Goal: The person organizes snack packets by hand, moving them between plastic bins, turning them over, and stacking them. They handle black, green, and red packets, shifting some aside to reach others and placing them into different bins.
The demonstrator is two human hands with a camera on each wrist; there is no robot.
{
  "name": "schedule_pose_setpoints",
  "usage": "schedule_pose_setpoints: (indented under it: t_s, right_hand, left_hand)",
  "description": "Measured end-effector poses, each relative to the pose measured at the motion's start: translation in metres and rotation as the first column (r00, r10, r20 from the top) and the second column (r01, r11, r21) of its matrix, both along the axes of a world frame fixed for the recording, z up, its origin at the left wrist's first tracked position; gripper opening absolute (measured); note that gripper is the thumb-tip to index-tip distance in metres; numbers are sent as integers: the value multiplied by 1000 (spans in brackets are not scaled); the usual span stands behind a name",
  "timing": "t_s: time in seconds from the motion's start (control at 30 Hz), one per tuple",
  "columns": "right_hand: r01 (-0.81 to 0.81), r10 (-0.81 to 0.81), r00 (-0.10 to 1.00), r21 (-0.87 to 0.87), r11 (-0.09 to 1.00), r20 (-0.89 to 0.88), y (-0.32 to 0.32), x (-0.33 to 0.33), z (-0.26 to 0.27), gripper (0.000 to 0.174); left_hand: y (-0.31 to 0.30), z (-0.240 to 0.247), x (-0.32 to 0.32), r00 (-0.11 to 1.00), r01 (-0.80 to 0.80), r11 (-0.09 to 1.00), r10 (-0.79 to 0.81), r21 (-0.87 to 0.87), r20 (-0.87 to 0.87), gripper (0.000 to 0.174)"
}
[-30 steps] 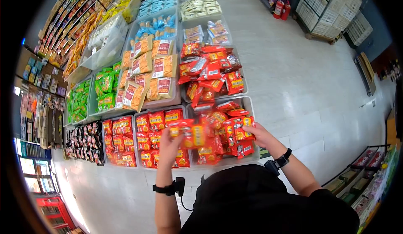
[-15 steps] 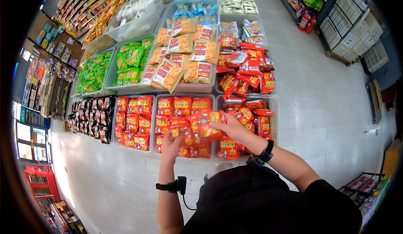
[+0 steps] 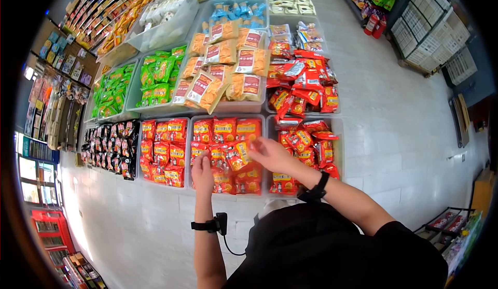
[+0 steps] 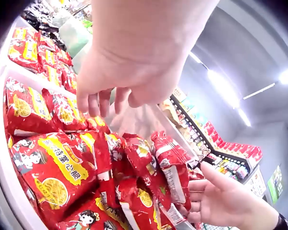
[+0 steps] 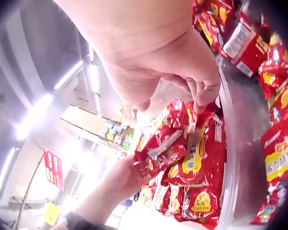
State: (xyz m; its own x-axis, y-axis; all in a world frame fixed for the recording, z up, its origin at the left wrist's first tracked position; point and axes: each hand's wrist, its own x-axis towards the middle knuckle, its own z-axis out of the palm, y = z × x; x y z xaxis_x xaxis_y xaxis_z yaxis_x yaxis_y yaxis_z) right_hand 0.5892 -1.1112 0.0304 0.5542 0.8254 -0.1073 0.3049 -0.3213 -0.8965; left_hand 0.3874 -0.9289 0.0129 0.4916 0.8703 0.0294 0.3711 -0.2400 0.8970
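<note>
Both hands are over a clear plastic bin point(image 3: 228, 116) of red snack packets point(image 3: 223, 128) at the front middle of the display. Between them, one red and yellow packet point(image 3: 238, 157) lies tilted on top of the others. My right hand point(image 3: 272, 157) is at this packet's right edge, thumb and fingers spread apart in the right wrist view. To the left, my left hand point(image 3: 202, 174) hovers by the packets with loosely bent fingers; in the left wrist view nothing is between them.
On the right stands another bin point(image 3: 340, 144) of loosely piled red packets, on the left a bin of neatly stacked ones point(image 3: 163, 154). Behind are tan bags point(image 3: 220, 53) and green packets point(image 3: 158, 76). Black packets point(image 3: 111, 149) fill the far left bin. Grey floor point(image 3: 384, 133) runs along the right.
The right hand has carried packets left from the right bin to the middle one. Both hands held packets earlier; the left hand has let go and the right has loosened its grip.
</note>
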Motion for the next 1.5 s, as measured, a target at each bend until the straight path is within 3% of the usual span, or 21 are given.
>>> schedule_pose_setpoints:
  t_s: [0.07, 0.13, 0.17, 0.2, 0.3, 0.37, 0.4, 0.43, 0.53, 0.57, 0.67, 0.77, 0.87, 0.97, 1.07, 1.2, 1.3, 1.33, 1.37, 1.47, 1.5]
  right_hand:
    - [47, -48, 994, -6, 999, -98, -35, 20, 29, 56]
    - [122, -127, 966, -37, 992, -224, -80, 43, 36, 47]
    - [176, -188, 963, -81, 981, -190, -107, 56, 18, 48]
    - [226, -243, 957, -120, 967, -156, -129, 66, 6, 48]
    - [92, -116, 993, -422, 902, -33, -186, 70, -5, 65]
    - [117, -33, 987, -549, 828, 160, -205, 54, -36, 83]
    - [139, 20, 969, -604, 784, 248, -209, 46, -46, 93]
    - [73, 85, 976, -670, 738, 200, -205, 40, -43, 116]
    - [-7, 189, 974, -819, 573, 124, -188, 28, -48, 126]
    - [-62, 205, 977, -851, 521, 54, -185, 33, -41, 124]
    - [-204, 281, 956, -870, 449, -79, -187, 44, -40, 126]
    - [-136, 242, 970, -891, 434, -30, -183, 38, -37, 94]
    - [-165, 338, 941, -833, 528, 28, -188, 43, -36, 52]
    - [-97, 236, 971, -822, 561, 47, -192, 48, -21, 27]
    - [-104, 238, 970, -814, 572, 43, -187, 61, 17, 32]
    - [-35, 56, 998, -455, 890, 31, -175, 82, 39, 35]
    - [17, -34, 985, -104, 994, -169, -145, 87, 45, 36]
    - [44, -40, 964, 10, 999, -263, -130, 84, 51, 36]
    - [83, -35, 934, 120, 989, -355, -115, 82, 59, 35]
    - [202, -113, 766, 69, 977, -633, -79, 75, 108, 32]
    - [269, -142, 742, 97, 958, -655, -67, 74, 114, 30]
  left_hand:
    - [-9, 22, 5, 999, -27, 969, 35, 247, -26, 24]
    - [-24, 49, 19, 993, -35, 933, -7, 357, 117, 18]
    - [-39, 67, 30, 993, -43, 905, -7, 423, 115, 14]
    - [-52, 79, 41, 986, 90, 858, -150, 506, 79, 16]
    - [-93, 114, 77, 838, 439, 581, -539, 685, -80, 26]
    - [-122, 109, 106, 736, 594, 600, -674, 535, -62, 33]
    - [-133, 95, 117, 692, 684, 562, -702, 464, -171, 40]
    - [-141, 69, 127, 634, 762, 522, -722, 384, -277, 47]
    - [-146, -10, 138, 357, 916, 384, -648, 117, -672, 83]
    - [-147, -26, 137, 226, 938, 347, -579, 14, -784, 98]
    - [-150, -42, 135, 131, 963, 268, -436, 11, -890, 112]
    - [-155, -37, 143, 49, 935, 335, -456, -120, -888, 107]
    - [-152, -30, 139, 64, 917, 361, -557, -172, -828, 95]
    - [-143, -37, 124, 190, 953, 301, -679, -32, -709, 85]
    - [-153, 28, 128, 229, 848, 467, -751, -252, -619, 77]
    - [-140, 108, 99, 545, 707, 668, -725, -233, -422, 80]
    - [-111, 144, 64, 840, 539, 838, -543, -86, -18, 76]
    - [-96, 141, 48, 927, 373, 885, -370, -278, 66, 77]
    - [-86, 142, 37, 955, 268, 890, -194, -370, 225, 72]
    - [-44, 140, 27, 922, 99, 861, 109, -498, 372, 50]
    - [-33, 146, 35, 904, 140, 851, 99, -506, 416, 49]
